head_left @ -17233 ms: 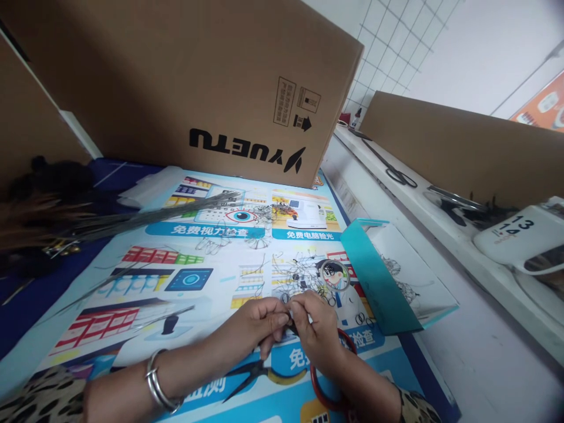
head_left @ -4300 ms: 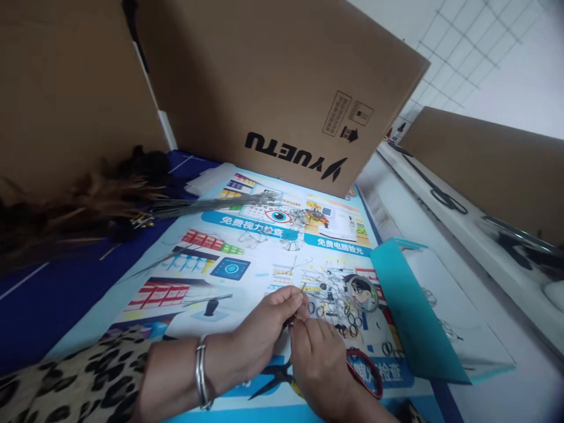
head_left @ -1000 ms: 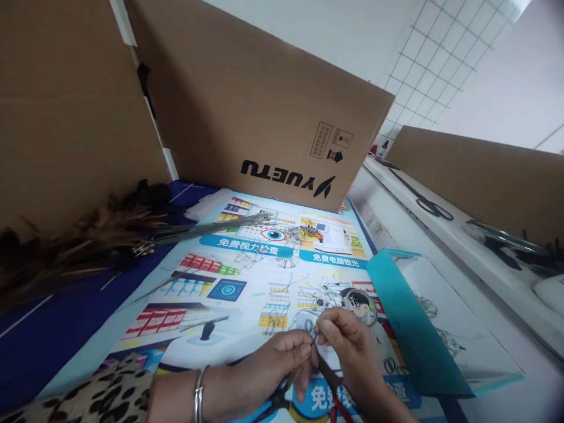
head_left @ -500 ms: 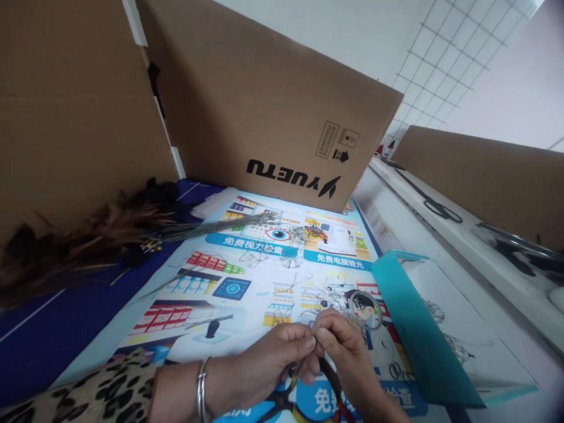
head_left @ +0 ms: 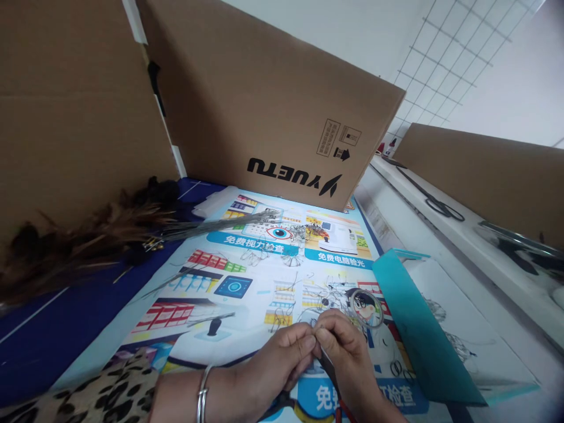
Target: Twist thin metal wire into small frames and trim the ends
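Observation:
Near the bottom centre, my left hand (head_left: pixel 286 361) and my right hand (head_left: pixel 348 358) meet, thumbs and forefingers pinched together at the tips. Whatever they pinch is too small or too covered by the fingers to make out. Under them show pliers (head_left: pixel 308 413) with black and yellow handles. A dark tool with red on its handle (head_left: pixel 326 369) runs along my right palm; whether the palm grips it I cannot tell. Just beyond the fingers lie tangled bent wires (head_left: pixel 328 291) and a ring-shaped coil (head_left: pixel 367 308).
Straight wires (head_left: pixel 224 221) lie at the back left beside brown feathers (head_left: pixel 101 235). A teal-edged open box (head_left: pixel 427 335) with wire pieces inside stands at the right. Cardboard panels (head_left: pixel 264 100) wall the back and left. Scissors (head_left: pixel 440 207) rest on the right ledge.
Both hands stay pinched together in nearly the same place. The yellow-handled pliers show less and appear lower, under my hands. The view has shifted very slightly.

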